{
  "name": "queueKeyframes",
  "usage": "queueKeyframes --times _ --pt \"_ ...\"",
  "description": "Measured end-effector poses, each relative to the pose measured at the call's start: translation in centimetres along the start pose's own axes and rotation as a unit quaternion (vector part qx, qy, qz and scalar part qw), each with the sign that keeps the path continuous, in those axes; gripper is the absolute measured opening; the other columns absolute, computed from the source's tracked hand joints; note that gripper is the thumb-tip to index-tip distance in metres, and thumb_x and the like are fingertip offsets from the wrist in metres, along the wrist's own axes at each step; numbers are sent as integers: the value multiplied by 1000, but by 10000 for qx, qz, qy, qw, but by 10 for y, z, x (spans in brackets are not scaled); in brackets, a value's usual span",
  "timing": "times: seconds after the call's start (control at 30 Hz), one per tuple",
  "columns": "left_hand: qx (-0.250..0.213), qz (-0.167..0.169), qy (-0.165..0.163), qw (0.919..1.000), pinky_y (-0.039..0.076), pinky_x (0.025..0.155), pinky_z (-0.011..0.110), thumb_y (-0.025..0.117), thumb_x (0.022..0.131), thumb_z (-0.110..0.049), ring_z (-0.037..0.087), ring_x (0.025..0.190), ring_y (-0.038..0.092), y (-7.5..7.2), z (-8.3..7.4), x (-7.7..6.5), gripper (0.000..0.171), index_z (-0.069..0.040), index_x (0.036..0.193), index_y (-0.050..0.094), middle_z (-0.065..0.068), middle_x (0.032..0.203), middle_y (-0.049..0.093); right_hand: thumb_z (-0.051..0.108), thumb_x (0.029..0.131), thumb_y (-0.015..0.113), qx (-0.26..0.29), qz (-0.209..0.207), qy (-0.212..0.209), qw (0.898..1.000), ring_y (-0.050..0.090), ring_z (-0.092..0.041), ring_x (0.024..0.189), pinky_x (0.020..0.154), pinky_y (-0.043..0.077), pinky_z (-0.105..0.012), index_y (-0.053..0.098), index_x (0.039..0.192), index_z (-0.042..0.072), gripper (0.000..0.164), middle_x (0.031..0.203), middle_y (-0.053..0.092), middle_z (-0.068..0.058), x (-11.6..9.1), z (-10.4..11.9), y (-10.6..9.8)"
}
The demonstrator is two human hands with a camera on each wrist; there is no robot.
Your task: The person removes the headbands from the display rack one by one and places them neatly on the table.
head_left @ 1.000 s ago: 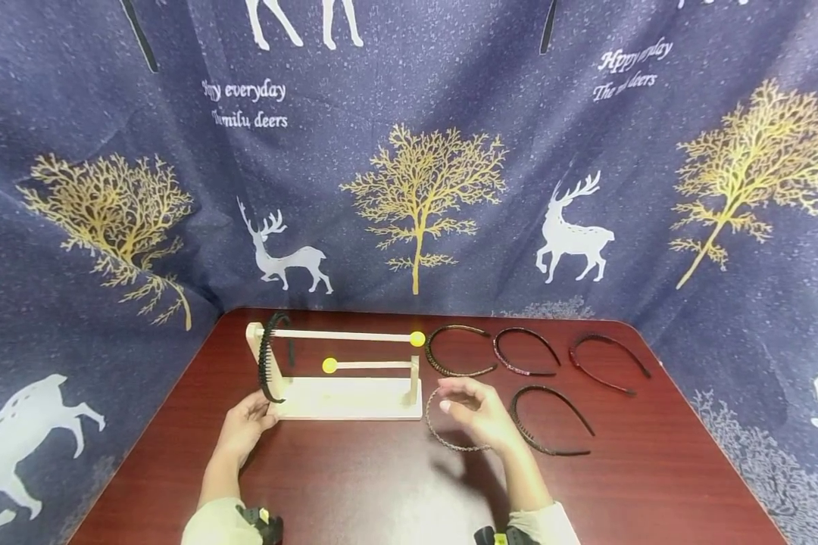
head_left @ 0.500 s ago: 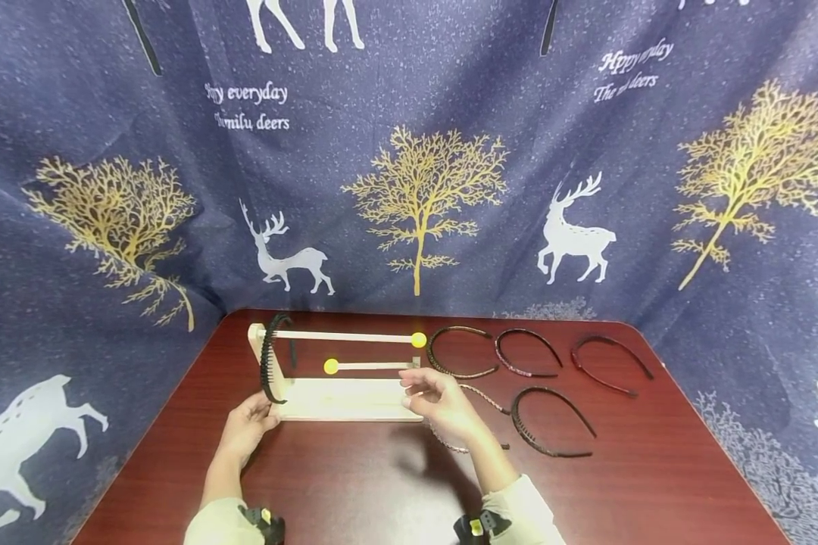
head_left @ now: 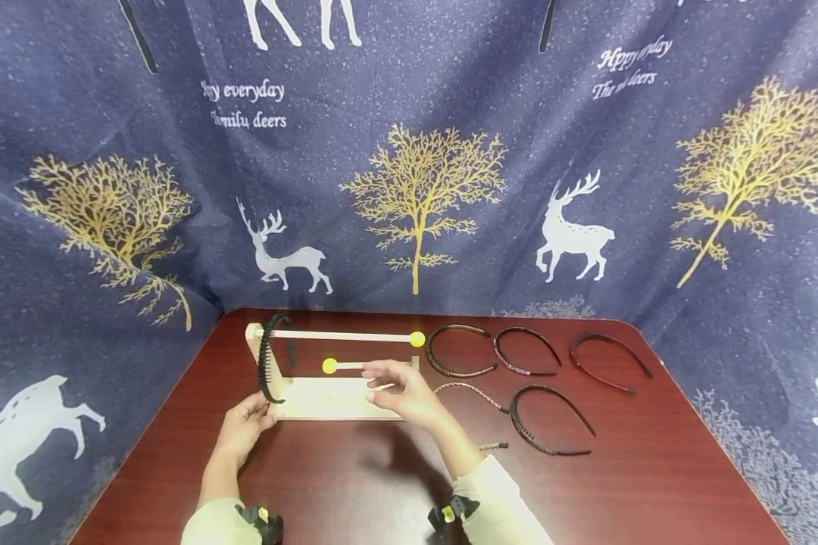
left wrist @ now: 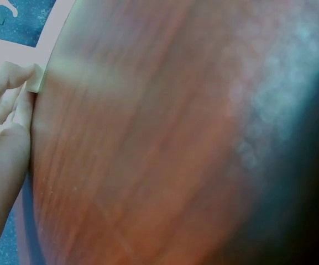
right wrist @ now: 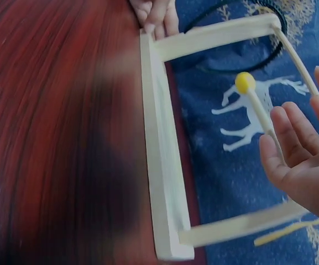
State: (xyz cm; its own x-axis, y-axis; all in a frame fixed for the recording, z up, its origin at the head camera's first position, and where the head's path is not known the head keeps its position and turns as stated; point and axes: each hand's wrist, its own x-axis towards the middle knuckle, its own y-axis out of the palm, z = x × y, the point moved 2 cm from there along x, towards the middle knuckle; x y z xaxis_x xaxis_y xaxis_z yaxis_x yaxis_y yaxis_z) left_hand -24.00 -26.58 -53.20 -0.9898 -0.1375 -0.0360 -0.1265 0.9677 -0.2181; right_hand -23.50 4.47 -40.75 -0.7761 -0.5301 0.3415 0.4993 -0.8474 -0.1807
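A pale wooden rack (head_left: pixel 313 401) stands on the table, with two horizontal rods ending in yellow balls (head_left: pixel 329 365). On its upper rod, near the left post, hangs a black toothed headband (head_left: pixel 266 363). My left hand (head_left: pixel 240 428) grips the left end of the base; the left wrist view shows fingers at that corner. My right hand (head_left: pixel 405 397) hovers before the base's right half, near the lower rod, holding nothing. Its fingers are loosely bent in the right wrist view. A braided light headband (head_left: pixel 473 388) lies partly hidden behind the right hand and forearm.
More headbands lie on the right: a dark one (head_left: pixel 520 430) nearer me, a gold-and-black one (head_left: pixel 432 359), a pinkish dark one (head_left: pixel 501 356) and a red one (head_left: pixel 576 359) farther back. A deer-print cloth (head_left: pixel 382 227) hangs behind the reddish-brown table (head_left: pixel 654 469).
My right hand has moved left from above the braided headband to the front of the rack, uncovering part of that headband. My left hand and the rack have stayed put.
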Motion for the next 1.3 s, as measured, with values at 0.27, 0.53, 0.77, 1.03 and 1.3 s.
queueKeyframes --times 0.27,0.53,0.77,1.03,1.3 --pt "91 37 -118 9999 38 94 16 58 83 10 33 126 35 -1 -2 -1 55 11 134 39 29 135 40 -16 81 56 621 125 0 9980 49 -53 103 81 50 -26 45 124 -15 44 117 51 -36 19 2 22" --pt "143 -12 -116 9998 38 95 17 58 83 10 33 125 37 0 -2 -2 52 11 132 41 29 133 42 -14 80 57 756 114 -24 9971 49 -53 102 80 50 -24 48 123 -13 44 112 54 -35 32 5 41" --pt "168 -43 -99 9998 37 96 18 57 84 10 33 125 37 1 -1 -2 52 11 133 40 29 133 42 -13 78 59 939 62 95 9955 49 -53 101 81 51 -24 51 122 -11 44 108 55 -34 40 11 55" --pt "169 -116 59 9998 38 91 11 58 82 11 10 114 45 2 0 0 51 12 130 43 29 131 45 -15 76 57 1055 17 57 9944 50 -54 99 78 51 -20 50 118 -15 43 105 56 -33 48 10 70" --pt "249 -59 168 9995 40 86 8 57 82 12 26 121 41 2 -2 -2 52 12 131 42 29 131 44 -14 78 59 1093 97 87 9939 54 -48 99 77 51 -19 52 119 -11 42 109 57 -33 62 -2 87"
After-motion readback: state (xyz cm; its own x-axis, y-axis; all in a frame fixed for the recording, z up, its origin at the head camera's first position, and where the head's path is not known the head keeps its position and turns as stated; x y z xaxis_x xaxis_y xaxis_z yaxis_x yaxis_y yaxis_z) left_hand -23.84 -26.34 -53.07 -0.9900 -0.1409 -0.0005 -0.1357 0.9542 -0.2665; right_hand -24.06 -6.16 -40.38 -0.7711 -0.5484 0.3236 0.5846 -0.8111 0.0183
